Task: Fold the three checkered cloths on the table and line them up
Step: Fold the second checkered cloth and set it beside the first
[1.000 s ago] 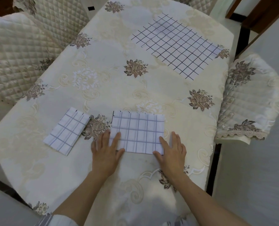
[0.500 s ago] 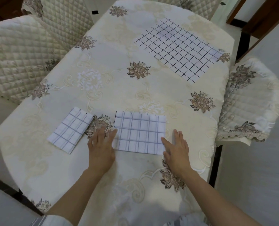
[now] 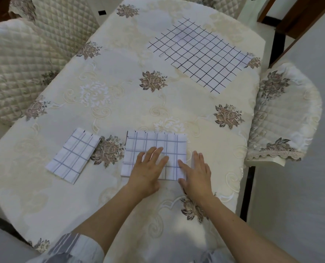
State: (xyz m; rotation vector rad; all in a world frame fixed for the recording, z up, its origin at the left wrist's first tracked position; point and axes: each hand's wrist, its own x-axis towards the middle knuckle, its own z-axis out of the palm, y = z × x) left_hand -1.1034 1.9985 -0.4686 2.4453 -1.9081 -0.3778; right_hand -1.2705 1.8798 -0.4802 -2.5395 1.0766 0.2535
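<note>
Head cam: both hands flat, fingers spread, left hand (image 3: 146, 174) hiding middle cloth's (image 3: 154, 147) near edge, prob. pressing.

Lying on the worktop (image 3: 131, 103): three checkered cloths. Sitting nearest, at the front middle, the half-folded cloth (image 3: 156, 147); resting flat on its near part, the left hand (image 3: 146, 171); lying just right of that, the right hand (image 3: 195, 175), mostly on the worktop by the cloth's right edge, thumb touching the cloth. Lying to the left of this cloth, apart from it and turned at an angle, the small folded cloth (image 3: 73, 154). Spreading flat far behind, toward the back right, the unfolded cloth (image 3: 199, 54). Standing beside the worktop: one quilted chair (image 3: 19, 63) on the left, another chair (image 3: 285, 114) on the right.
</note>
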